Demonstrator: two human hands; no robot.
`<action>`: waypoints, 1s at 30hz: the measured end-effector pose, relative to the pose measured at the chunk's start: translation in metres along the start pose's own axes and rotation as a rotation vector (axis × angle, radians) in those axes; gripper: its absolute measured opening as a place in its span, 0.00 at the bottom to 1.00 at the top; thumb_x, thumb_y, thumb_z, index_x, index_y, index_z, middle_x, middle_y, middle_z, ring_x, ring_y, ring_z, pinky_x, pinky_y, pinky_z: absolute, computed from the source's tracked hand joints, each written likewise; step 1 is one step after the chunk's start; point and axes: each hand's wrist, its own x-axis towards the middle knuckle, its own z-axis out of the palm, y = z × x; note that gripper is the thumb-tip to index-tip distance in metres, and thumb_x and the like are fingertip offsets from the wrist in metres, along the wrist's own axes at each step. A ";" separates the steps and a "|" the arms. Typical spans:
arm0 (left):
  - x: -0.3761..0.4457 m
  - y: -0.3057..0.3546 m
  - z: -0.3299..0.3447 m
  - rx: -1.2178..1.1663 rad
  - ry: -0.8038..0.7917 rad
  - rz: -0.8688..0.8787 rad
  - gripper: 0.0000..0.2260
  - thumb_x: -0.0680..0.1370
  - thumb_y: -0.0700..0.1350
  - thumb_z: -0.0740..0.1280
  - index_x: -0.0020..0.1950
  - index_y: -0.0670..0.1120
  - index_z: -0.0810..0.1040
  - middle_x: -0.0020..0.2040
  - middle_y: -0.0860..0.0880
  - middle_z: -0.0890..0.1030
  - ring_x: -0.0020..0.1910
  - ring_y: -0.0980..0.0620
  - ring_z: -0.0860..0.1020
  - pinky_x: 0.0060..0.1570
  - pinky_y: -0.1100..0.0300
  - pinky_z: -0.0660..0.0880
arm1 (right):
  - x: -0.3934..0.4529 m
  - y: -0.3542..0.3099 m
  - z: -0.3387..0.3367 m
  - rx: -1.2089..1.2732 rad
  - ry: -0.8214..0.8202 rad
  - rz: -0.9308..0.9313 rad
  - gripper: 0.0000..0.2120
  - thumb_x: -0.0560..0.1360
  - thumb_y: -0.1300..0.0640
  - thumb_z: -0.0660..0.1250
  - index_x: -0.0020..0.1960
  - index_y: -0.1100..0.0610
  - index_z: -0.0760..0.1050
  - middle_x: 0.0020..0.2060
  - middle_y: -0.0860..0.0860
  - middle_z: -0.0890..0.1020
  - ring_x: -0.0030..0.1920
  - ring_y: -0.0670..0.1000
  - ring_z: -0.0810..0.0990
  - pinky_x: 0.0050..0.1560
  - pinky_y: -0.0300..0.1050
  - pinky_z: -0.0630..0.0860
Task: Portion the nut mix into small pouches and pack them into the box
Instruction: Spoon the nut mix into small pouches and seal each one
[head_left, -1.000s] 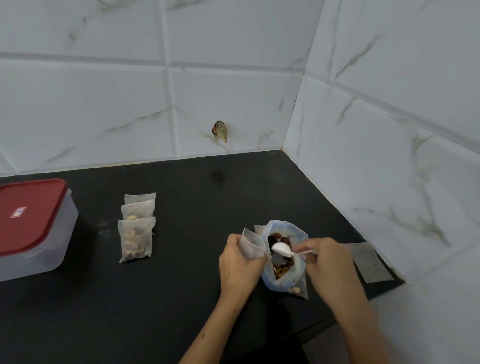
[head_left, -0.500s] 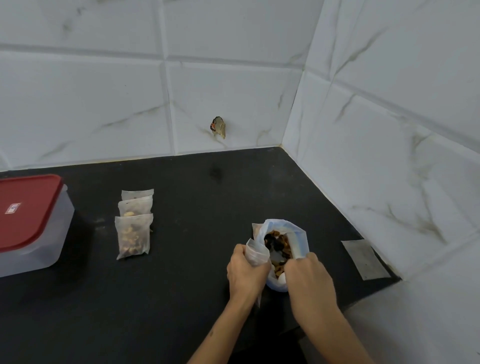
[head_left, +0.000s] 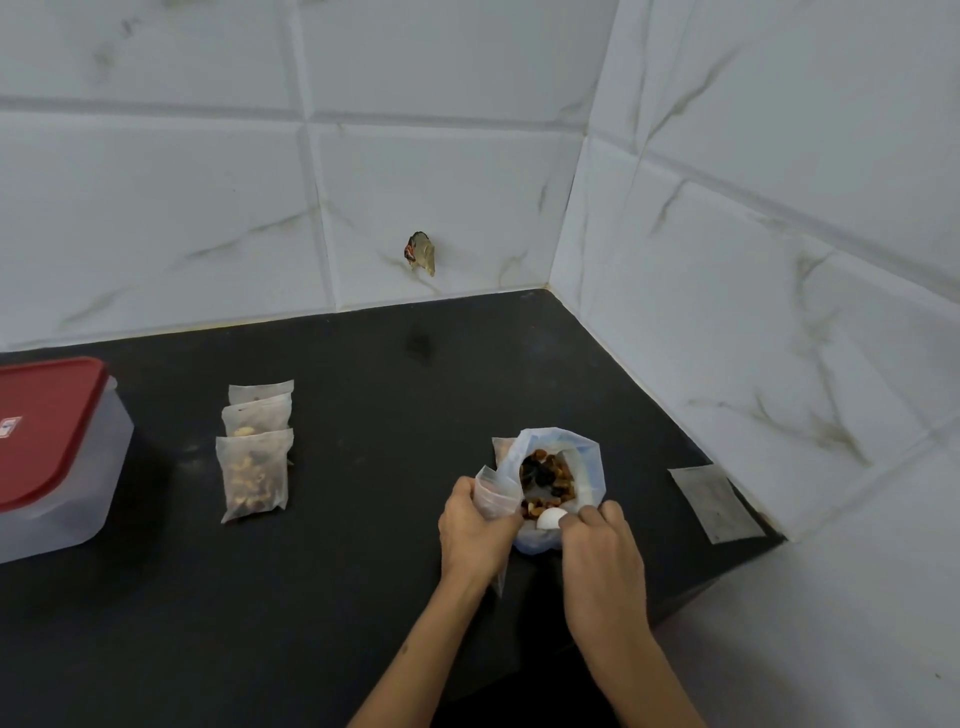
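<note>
Black bench (head_left: 363, 597) runs open between the three filled pouches (head_left: 254, 457) by the red-lidded box (head_left: 52, 452) at its left edge and the hands near the right front corner. Left grip (head_left: 475, 530) holds a small pouch (head_left: 496, 493) beside the nut-mix bag (head_left: 563, 478); right grip (head_left: 602, 561) pinches a white spoon (head_left: 551, 518) at the bag's rim.

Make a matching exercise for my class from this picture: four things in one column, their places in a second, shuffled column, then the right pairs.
Things:
1. box
2. filled pouches
3. nut bag
4. flat pouch

Places:
A. between the two hands
B. far left edge of the counter
C. by the right wall
D. in a row right of the box

Pairs: 1-B, 2-D, 3-A, 4-C
</note>
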 end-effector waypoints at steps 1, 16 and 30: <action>0.000 0.000 -0.001 -0.006 0.000 0.006 0.13 0.69 0.43 0.76 0.47 0.47 0.74 0.45 0.51 0.80 0.44 0.54 0.79 0.38 0.62 0.75 | 0.002 0.000 -0.001 0.036 -0.010 0.022 0.16 0.79 0.55 0.61 0.66 0.54 0.70 0.61 0.49 0.73 0.60 0.48 0.67 0.56 0.38 0.67; -0.003 -0.001 -0.002 -0.048 0.031 -0.086 0.15 0.67 0.42 0.76 0.48 0.48 0.73 0.46 0.50 0.79 0.45 0.54 0.78 0.41 0.61 0.75 | 0.018 0.029 0.025 1.280 0.555 0.533 0.15 0.77 0.65 0.63 0.63 0.57 0.76 0.53 0.51 0.80 0.50 0.47 0.80 0.50 0.44 0.79; -0.004 0.002 0.000 -0.261 -0.016 -0.164 0.17 0.64 0.39 0.76 0.49 0.48 0.76 0.48 0.45 0.82 0.46 0.48 0.83 0.47 0.44 0.81 | 0.029 0.003 0.042 1.205 0.616 0.448 0.27 0.70 0.70 0.69 0.68 0.58 0.71 0.58 0.54 0.80 0.54 0.49 0.80 0.46 0.28 0.71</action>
